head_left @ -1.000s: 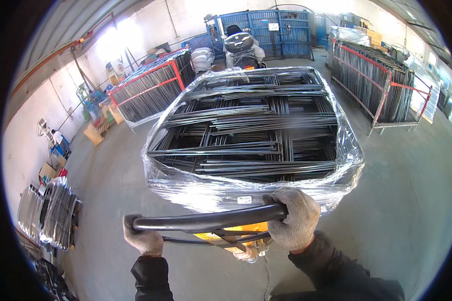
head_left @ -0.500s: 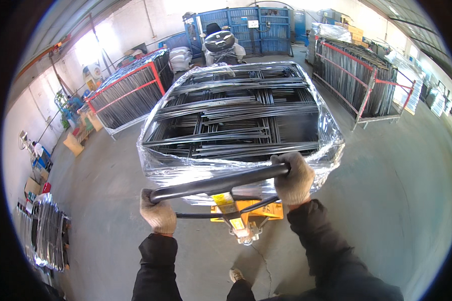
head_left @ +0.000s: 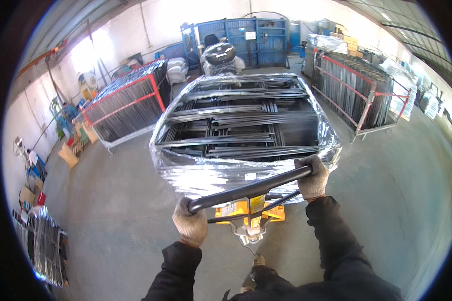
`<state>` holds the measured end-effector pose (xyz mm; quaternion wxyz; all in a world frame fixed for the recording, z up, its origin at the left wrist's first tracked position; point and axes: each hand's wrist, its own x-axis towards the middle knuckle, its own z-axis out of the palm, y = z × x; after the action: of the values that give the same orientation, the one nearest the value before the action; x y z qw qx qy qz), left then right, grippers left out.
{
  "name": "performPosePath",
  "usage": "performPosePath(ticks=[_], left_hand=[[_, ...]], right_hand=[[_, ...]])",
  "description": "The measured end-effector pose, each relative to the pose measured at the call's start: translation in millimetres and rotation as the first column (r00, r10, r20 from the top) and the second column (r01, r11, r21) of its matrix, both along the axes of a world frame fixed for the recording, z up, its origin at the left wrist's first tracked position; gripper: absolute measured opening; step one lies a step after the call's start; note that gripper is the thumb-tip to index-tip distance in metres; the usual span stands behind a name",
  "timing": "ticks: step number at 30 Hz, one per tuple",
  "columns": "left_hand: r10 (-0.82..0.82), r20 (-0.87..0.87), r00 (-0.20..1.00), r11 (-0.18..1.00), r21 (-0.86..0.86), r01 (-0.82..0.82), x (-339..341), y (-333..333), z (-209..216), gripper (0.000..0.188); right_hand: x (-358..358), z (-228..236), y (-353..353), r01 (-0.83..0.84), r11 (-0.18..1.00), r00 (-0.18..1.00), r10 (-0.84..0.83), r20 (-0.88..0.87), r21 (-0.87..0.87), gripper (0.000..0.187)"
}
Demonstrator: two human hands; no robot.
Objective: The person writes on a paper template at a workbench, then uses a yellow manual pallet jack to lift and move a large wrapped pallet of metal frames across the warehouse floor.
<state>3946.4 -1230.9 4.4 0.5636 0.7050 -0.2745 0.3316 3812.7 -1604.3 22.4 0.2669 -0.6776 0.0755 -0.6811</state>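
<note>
Both my hands wear knitted work gloves and grip the ends of a black pallet jack handle (head_left: 251,189). My left hand (head_left: 190,223) is closed round its lower left end, and my right hand (head_left: 313,177) round its higher right end. Below the handle shows the yellow body of the pallet jack (head_left: 274,212). Just beyond stands a wide load of dark metal bars or frames (head_left: 246,120), stacked crosswise. Clear plastic wrap (head_left: 201,175) covers its sides and rim. The forks are hidden under the load.
Red-and-grey racks of upright dark frames stand at left (head_left: 128,103) and right (head_left: 354,93). A covered scooter or similar vehicle (head_left: 220,56) is behind the load, before a blue metal enclosure (head_left: 241,42). A wrapped bundle (head_left: 49,248) stands at near left.
The handle and both my hands have shifted right in view, and the handle slants more. The near side of the load has turned slightly. My feet have moved.
</note>
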Motion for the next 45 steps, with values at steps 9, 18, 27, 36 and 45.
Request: performPosePath(ticks=[9,18,27,36,45], left_hand=[[-0.017,-0.051,0.999,0.998,0.057,0.020,3,37,-31,0.016],[-0.250,-0.022,0.968,0.963,0.095,0.251,-10,112,-75,0.019],[-0.495,0.003,0.869,0.827,0.309,0.470,-15,191,-97,0.016],[-0.482,-0.046,0.875,0.789,0.411,0.456,-24,209,-93,0.011],[-0.451,-0.077,0.889,0.794,0.421,0.439,1,221,-93,0.015]], right_hand=[[-22,-33,40,0.058,0.998,0.994,-0.056,-0.097,0.014,0.026],[-108,-103,145,0.109,0.992,0.974,-0.095,-0.205,0.060,0.026],[-165,-148,250,0.157,0.987,0.962,-0.146,-0.233,0.028,0.020],[-175,-160,268,0.214,0.974,0.935,-0.181,-0.306,0.079,0.023],[-161,-159,300,0.232,0.969,0.936,-0.196,-0.292,0.091,0.024]])
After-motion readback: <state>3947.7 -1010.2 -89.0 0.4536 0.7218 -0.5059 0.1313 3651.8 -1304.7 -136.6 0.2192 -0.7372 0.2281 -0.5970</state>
